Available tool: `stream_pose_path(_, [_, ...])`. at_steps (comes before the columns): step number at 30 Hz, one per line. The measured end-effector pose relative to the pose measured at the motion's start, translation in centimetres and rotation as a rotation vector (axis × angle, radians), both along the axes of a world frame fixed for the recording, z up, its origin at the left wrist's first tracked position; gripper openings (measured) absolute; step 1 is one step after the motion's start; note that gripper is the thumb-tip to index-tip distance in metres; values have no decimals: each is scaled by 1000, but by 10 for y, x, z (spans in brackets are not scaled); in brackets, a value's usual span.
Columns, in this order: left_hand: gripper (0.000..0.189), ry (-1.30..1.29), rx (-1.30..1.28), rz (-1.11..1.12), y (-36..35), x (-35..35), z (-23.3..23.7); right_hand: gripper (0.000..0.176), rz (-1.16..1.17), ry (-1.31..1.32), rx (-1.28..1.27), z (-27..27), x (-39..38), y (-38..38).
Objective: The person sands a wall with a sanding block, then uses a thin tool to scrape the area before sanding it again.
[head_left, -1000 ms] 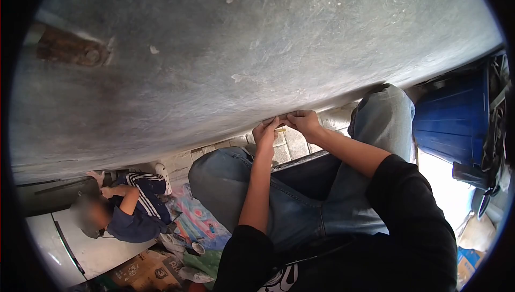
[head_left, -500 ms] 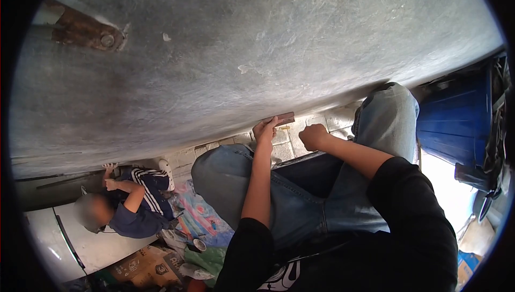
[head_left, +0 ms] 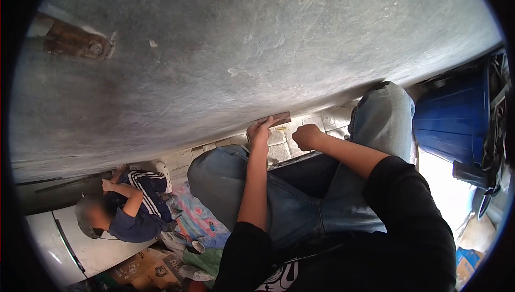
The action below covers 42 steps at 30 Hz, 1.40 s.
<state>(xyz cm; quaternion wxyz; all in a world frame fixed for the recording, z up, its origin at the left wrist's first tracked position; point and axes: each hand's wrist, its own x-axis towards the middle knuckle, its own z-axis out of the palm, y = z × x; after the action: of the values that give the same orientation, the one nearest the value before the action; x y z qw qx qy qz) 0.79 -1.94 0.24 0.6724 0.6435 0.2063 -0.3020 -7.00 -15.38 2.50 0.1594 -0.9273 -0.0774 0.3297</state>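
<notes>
My left hand (head_left: 258,133) is closed on a short brown flat bar (head_left: 281,118), holding it along the lower edge of a large grey scuffed panel (head_left: 300,39). Just to the right, my right hand (head_left: 307,137) makes a fist in front of the bar's end; what it holds, if anything, is hidden. A small yellowish piece (head_left: 282,128) shows between the two hands, just below the bar. Both forearms reach out over my jeans (head_left: 292,206), with my knees spread on either side.
Light paving blocks (head_left: 277,152) lie below my hands. On the left another person (head_left: 131,214) sits close to the panel, beside a patterned mat (head_left: 196,211) and cardboard (head_left: 145,270). A rusty bolted bracket (head_left: 80,42) is on the panel. A blue bin (head_left: 453,120) stands right.
The view has shifted slightly. My left fingers have changed their hold on the bar a little, and my right fist stays close by. The other person's hands have drawn in.
</notes>
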Motion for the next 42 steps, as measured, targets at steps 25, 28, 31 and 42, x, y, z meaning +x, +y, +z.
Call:
stream_pose_path(25, [12, -246, 134, -44, -4, -2, -20, 18, 68, 47, 8, -1, 1, 4])
stream_pose_path(28, [13, -283, 146, -14, -5, -4, -25, 19, 64, 35, -6, -3, 1, 2])
stream_pose_path(31, [13, -313, 163, -66, -11, -7, -1, 18, 58, 32, -18, 0, -2, 0])
stream_pose_path(42, [13, -320, 144, -90, -7, -6, 8, 18, 47, 28, -16, -2, -2, 6])
